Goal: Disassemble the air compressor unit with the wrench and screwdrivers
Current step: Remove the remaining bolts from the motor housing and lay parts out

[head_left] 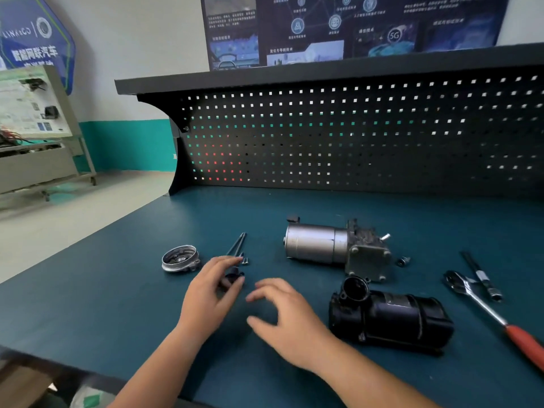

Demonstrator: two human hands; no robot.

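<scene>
Two main pieces lie apart on the teal bench top (pixel 117 304): the silver motor (pixel 316 245), on its side with the pump block (pixel 368 256) on its right end, sits toward the back, and the black canister (pixel 388 316) lies nearer me, its open mouth turned up and to the left. I judge they are laid flat so nothing rolls and each joint faces me. To the left I keep the loose bits together, well apart from the big parts, so they do not get lost: the round cover (pixel 181 258) dish-side up, the long bolts (pixel 237 244) side by side, and small screws (pixel 245 260) just beside their lower ends. My left hand (pixel 212 287) pinches a small black part (pixel 232 278) between thumb and fingers near that pile; what it is I cannot make out. My right hand (pixel 282 313) hovers beside it, blurred, fingers loosely curled and grasping nothing. The ratchet wrench (pixel 482 301) with its red grip lies at my right, within reach, a slim driver bar (pixel 481 275) touching its head, and a small fitting (pixel 402 261) rests by the pump block. Behind the bench stands a dark pegboard (pixel 353 136) under a shelf, posters (pixel 353 25) above it; a training board (pixel 29 107) stands on the pale floor to the left.
</scene>
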